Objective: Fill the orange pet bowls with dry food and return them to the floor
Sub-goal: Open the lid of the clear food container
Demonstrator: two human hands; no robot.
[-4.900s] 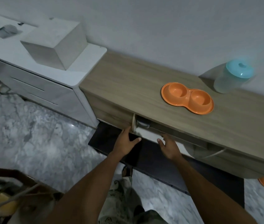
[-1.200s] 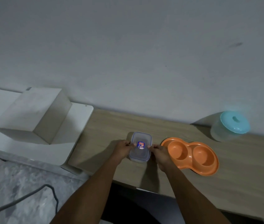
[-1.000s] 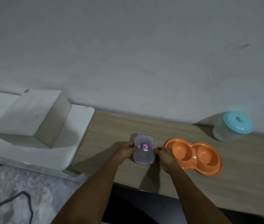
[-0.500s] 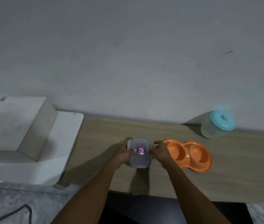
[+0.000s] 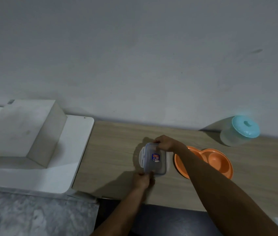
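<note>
While both hands grip it, container (image 5: 155, 158) borders bowl (image 5: 218, 162).

Dim, soft-focus picture; shadows fall leftward, edges bowed.

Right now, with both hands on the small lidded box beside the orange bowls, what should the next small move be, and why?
Probably lift the lid off: the right hand is at the far edge, the left hand at the near edge of the box, and the orange bowls look empty.
</note>
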